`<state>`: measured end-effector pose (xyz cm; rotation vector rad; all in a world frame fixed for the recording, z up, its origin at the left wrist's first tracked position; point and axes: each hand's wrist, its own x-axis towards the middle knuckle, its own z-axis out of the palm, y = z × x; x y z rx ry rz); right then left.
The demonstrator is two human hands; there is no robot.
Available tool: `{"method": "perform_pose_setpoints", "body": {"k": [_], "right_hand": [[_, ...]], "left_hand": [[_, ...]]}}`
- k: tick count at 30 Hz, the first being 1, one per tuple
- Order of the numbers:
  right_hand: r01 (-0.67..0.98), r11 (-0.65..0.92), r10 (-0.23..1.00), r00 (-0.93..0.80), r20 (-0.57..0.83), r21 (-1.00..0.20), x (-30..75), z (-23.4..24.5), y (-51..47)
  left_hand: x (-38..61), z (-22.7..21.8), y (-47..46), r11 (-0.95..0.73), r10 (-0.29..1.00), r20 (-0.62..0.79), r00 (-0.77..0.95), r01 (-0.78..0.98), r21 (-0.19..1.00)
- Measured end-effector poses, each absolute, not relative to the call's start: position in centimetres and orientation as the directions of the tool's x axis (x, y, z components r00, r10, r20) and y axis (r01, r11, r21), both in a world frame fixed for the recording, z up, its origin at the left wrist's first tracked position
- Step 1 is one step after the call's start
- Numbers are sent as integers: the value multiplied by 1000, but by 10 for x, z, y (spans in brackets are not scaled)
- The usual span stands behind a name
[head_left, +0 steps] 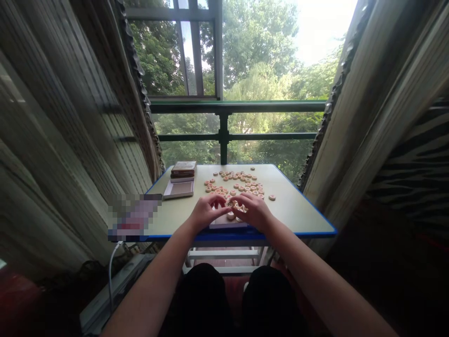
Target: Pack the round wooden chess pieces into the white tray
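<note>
At six o'clock on the pale, blue-edged tabletop [298,210], the left hand [209,209] and right hand [252,210] meet, pinching one round, cream, wooden-looking piece [229,203] over a shallow, pale box [220,223] (a slack grip could drop it). They hide much of the box's inside. Toward twelve, scattered cream discs [233,192] bear unreadable markings.

Discs [233,192] on table [291,213], box [184,167] and tray [180,188] to their left, railing [266,107] behind
</note>
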<state>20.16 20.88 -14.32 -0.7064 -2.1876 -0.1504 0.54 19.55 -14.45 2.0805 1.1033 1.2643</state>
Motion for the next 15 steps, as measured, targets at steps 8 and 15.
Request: {"method": "perform_pose_setpoints", "body": {"k": [8, 15], "right_hand": [[588, 807, 417, -508, 754, -49, 202, -140, 209], [571, 820, 389, -504, 772, -40, 202, -142, 211]], "left_hand": [[5, -144, 193, -559, 829, 485, 279, 368, 743], [6, -140, 190, -579, 815, 499, 295, 363, 730]]}}
